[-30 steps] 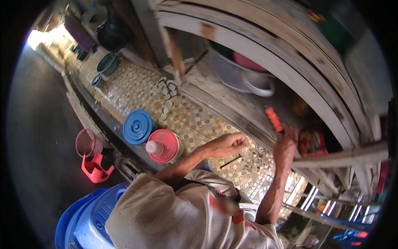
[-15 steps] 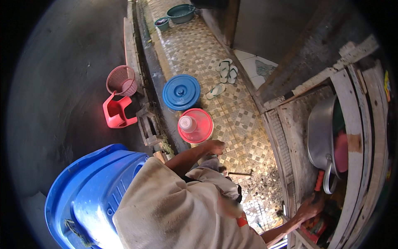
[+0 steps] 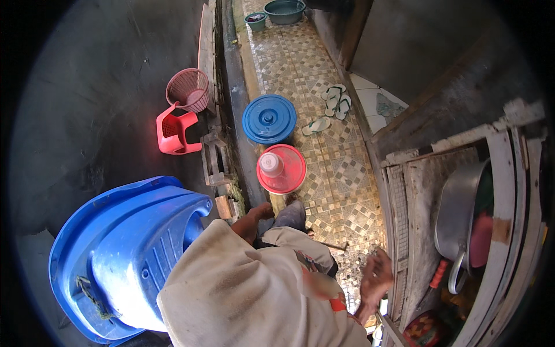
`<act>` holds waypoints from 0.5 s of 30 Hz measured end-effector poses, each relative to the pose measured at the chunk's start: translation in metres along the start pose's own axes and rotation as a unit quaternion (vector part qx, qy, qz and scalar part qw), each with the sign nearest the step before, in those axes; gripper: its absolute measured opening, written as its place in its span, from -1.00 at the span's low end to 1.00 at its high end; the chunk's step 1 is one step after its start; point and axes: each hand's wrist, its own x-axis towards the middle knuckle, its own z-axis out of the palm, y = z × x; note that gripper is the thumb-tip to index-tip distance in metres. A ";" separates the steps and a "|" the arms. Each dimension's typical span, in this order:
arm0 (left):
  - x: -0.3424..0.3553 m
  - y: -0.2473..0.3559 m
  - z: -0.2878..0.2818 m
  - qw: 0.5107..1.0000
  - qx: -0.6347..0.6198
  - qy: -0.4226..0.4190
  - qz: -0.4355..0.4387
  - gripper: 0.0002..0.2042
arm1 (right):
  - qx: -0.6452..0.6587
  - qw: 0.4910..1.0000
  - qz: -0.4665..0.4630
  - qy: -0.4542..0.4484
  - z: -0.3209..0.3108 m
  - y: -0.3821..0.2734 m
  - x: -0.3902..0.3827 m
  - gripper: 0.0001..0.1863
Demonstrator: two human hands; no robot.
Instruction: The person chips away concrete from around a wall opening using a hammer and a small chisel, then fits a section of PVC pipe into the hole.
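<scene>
My right hand [image 3: 376,274] is raised beside the wooden shelf's edge, fingers loosely bent and apart, holding nothing visible. Nearby on the shelf lie a red-handled tool [image 3: 439,273] and a large metal pot [image 3: 454,208] with a pink object [image 3: 481,242] inside. My left hand [image 3: 260,213] is low beside my grey-clad leg, below the red-lidded bucket [image 3: 289,173]; its fingers are not clear. A thin dark tool [image 3: 332,244] lies on the tiles between my hands, among dark scattered bits. A pale cup [image 3: 270,163] stands on the red lid.
A blue-lidded tub [image 3: 269,115] and flip-flops [image 3: 332,101] are on the tiled walkway [image 3: 289,63]. Left are a red stool [image 3: 173,133], a pink basket [image 3: 188,89] and a large blue plastic object [image 3: 121,254]. Green basins [image 3: 283,14] are farther back. The wooden shelving [image 3: 500,191] borders my right.
My right hand has let go of the red-handled tool and moved left, out of the shelf. My left hand has drawn back toward my leg. My view has turned toward the walkway.
</scene>
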 end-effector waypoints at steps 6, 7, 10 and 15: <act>0.003 0.027 -0.042 0.990 -0.093 0.080 0.062 -0.76 | 0.061 0.976 0.068 -0.199 0.131 0.021 0.107 -0.79; 0.004 0.024 -0.051 0.985 -0.116 0.106 0.067 -0.78 | 0.055 0.970 0.048 -0.231 0.151 0.021 0.127 -0.78; 0.000 0.037 -0.079 0.966 -0.187 0.153 0.091 -0.78 | 0.002 0.957 -0.026 -0.288 0.206 0.023 0.188 -0.73; 0.005 0.022 -0.106 0.941 -0.312 0.107 0.074 -0.74 | 0.001 0.945 -0.035 -0.325 0.306 0.013 0.272 -0.66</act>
